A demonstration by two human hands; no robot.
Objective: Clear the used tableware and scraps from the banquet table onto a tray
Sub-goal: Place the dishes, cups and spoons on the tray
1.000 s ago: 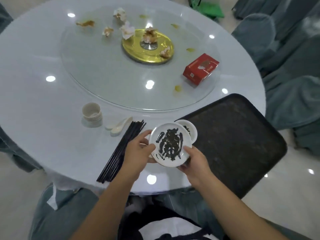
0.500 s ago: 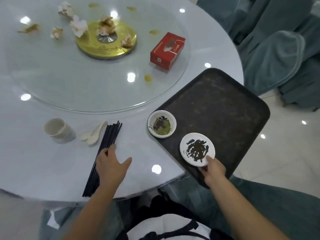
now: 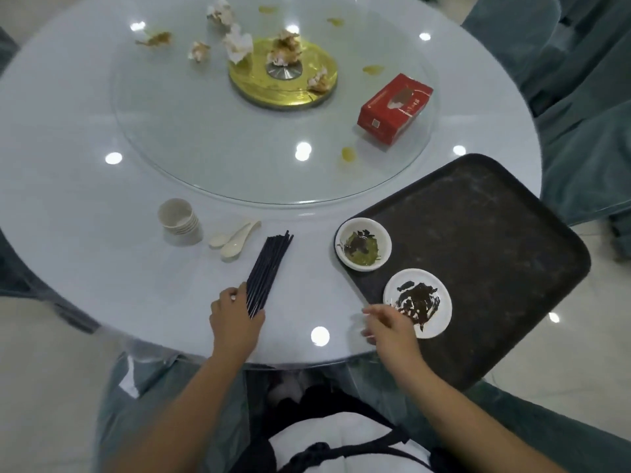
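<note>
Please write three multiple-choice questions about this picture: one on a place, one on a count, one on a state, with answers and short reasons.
1. Where is the red box? A. on a chair B. on the floor C. on the glass turntable
2. How many dishes are on the tray? A. two B. one C. four
3. The plate near the right hand is: A. clean B. smeared with dark sauce C. upside down
Answers: 1 C, it lies on the glass; 2 A, a bowl and a plate; 3 B, dark streaks cover it.
</note>
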